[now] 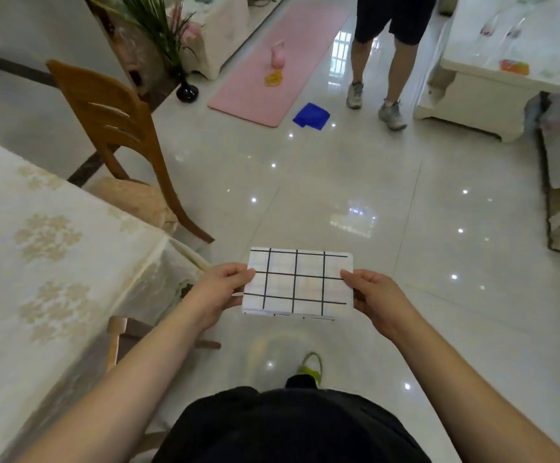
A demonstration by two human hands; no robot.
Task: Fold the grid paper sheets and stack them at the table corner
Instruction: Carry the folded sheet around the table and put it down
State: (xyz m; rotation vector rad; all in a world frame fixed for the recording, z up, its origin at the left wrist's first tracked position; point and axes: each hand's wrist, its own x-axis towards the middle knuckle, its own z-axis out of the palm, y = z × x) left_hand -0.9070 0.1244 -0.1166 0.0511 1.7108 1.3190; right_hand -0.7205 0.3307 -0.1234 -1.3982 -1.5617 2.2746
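Note:
A folded white sheet of grid paper (298, 284) with black lines is held flat in the air over the tiled floor, in front of my body. My left hand (220, 289) pinches its left edge and my right hand (374, 294) pinches its right edge, thumbs on top. A second layer shows along the sheet's near edge. The table (55, 248) with a cream floral cloth lies to my left, its near corner close to my left hand. No other grid sheets are visible on it.
A wooden chair (115, 135) stands at the table's far side and another chair's back (118, 332) shows by its corner. A person's legs (375, 78), a pink mat (272, 65), a blue cloth (311, 115) and a white cabinet (492, 78) are farther off.

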